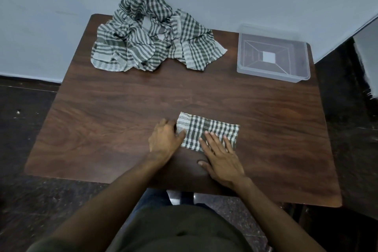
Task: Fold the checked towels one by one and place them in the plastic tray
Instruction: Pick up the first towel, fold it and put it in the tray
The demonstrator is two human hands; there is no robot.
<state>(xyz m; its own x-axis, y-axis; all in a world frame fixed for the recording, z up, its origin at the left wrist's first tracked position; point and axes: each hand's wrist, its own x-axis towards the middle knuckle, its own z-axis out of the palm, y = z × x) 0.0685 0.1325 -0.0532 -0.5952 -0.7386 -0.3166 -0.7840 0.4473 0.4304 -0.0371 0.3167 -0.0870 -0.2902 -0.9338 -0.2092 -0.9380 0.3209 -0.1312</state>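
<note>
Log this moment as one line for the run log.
folded towel on table | left hand at its edge | right hand flat on it | tray empty | pile unfolded

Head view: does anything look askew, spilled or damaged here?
Nothing stands out. The folded towel lies slightly skewed under both hands, the unfolded pile sits crumpled at the table's far edge, and the plastic tray is upright and holds no towel.

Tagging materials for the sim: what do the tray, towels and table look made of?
Plastic tray: translucent, slightly frosted plastic; the table grain shows through its walls.
Folded towel and towel pile: thin woven cloth, likely cotton, matte, checked, creasing softly.
Table: dark wood-grain top with a faint sheen; veneer or laminate, cannot tell.
</note>
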